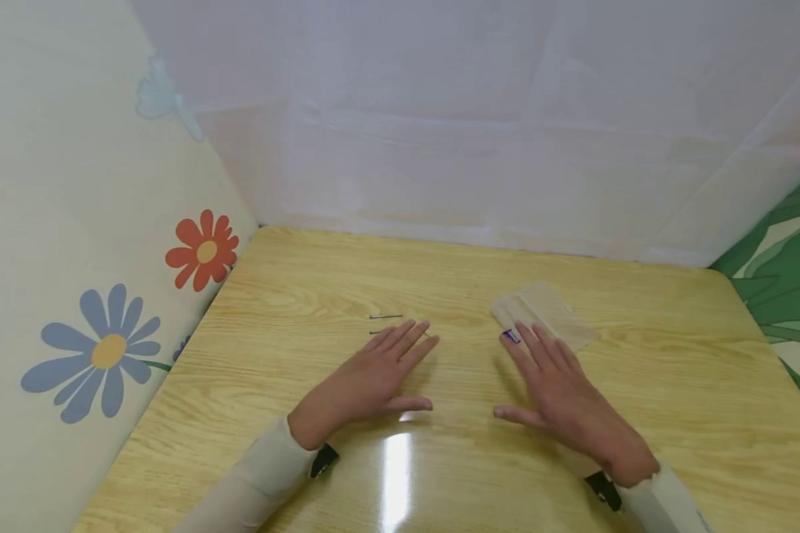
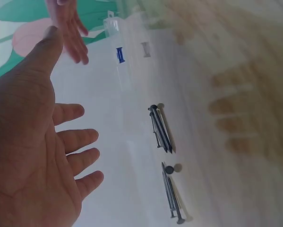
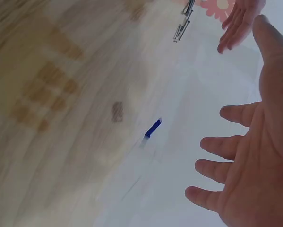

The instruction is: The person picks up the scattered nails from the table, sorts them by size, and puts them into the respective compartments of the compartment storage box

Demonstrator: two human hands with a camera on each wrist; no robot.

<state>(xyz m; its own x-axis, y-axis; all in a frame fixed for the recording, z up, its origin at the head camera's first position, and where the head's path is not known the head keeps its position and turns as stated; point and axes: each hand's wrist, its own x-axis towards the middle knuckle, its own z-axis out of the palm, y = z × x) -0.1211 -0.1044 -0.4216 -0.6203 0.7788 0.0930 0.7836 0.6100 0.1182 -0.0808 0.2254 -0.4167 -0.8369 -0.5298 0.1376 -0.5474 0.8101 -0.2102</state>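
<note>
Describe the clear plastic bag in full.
The clear plastic bag looks thin and see-through, with a small blue tab, perhaps a zip slider, on its near-left side. It lies askew on the wooden tabletop, beyond the right hand, whose fingertips overlap its near part in the head view but seem to hover above it.

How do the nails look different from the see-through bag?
The nails are thin and dark, but the bag is wide and see-through. The bag has a blue piece; the nails show no blue. Both lie on the table.
</note>
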